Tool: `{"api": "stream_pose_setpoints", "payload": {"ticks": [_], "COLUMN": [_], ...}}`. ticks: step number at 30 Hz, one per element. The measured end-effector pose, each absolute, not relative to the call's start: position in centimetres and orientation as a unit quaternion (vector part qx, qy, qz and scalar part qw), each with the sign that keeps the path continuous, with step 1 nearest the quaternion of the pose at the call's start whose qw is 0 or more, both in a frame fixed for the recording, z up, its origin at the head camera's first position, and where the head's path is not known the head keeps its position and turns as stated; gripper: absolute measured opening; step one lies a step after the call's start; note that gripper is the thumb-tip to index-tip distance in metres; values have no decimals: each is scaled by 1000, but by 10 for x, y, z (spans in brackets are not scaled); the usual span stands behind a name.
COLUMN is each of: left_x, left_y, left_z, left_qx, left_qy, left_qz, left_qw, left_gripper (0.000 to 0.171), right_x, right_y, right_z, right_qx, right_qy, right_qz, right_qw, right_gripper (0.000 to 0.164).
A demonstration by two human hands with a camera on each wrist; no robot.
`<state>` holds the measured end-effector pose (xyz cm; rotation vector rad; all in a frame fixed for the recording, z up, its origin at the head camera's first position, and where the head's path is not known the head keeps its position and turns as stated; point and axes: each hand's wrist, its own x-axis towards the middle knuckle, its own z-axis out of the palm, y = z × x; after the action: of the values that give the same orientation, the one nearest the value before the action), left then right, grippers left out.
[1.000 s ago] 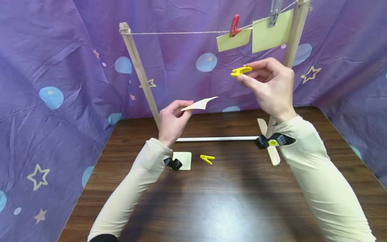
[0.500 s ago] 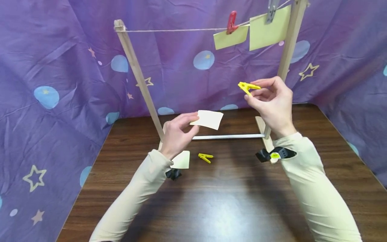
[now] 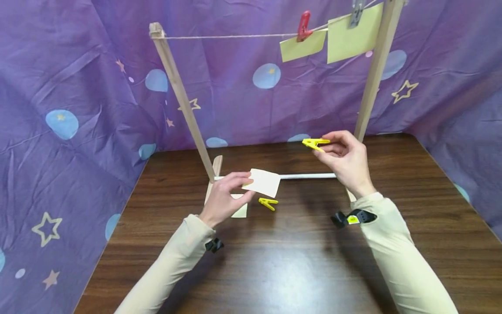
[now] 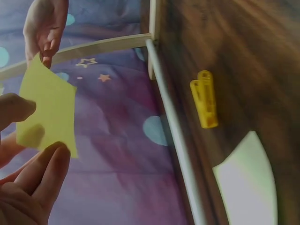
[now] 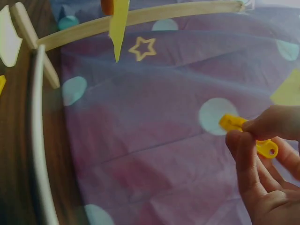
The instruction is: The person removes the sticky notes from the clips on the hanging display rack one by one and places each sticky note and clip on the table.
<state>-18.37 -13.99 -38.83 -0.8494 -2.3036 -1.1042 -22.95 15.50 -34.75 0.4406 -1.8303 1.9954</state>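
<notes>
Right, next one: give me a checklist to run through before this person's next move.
1. Grip on the held note: ok, the left hand pinches it.
2. Grip on the held clip: ok, the right hand pinches it.
3. Bare stretch of string: ok, left of the red clip.
4. Held note up at the string: not ok, it is well below.
5. Held clip's jaws spread: cannot tell, too small.
6. Spare clip on the table: ok, lying there.

Pale yellow note (image 3: 266, 183), slightly curved, pinched at one end in the left hand (image 3: 225, 198), up above the table (image 3: 294, 248)! And the right hand (image 3: 348, 163) grips a yellow clothespin (image 3: 309, 142) by its handles, nose pointing left.
</notes>
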Motion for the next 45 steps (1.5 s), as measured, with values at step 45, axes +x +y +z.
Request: {"api": "stream_pose_setpoints", "payload": {"ticks": [45], "left_x": [-129], "left_y": [-200], "left_z": [-454], "left_qx": [-369], "left_qy": [-917], "left_qz": [-143], "left_qw": [-44], "left_gripper": [20], "right_x": [-239], "right_y": [150], "right_z": [-465], "right_qx": [155], "right_qy": [-918], "right_qz": [364], "right_qw": [-14], "right_gripper": [29]}}
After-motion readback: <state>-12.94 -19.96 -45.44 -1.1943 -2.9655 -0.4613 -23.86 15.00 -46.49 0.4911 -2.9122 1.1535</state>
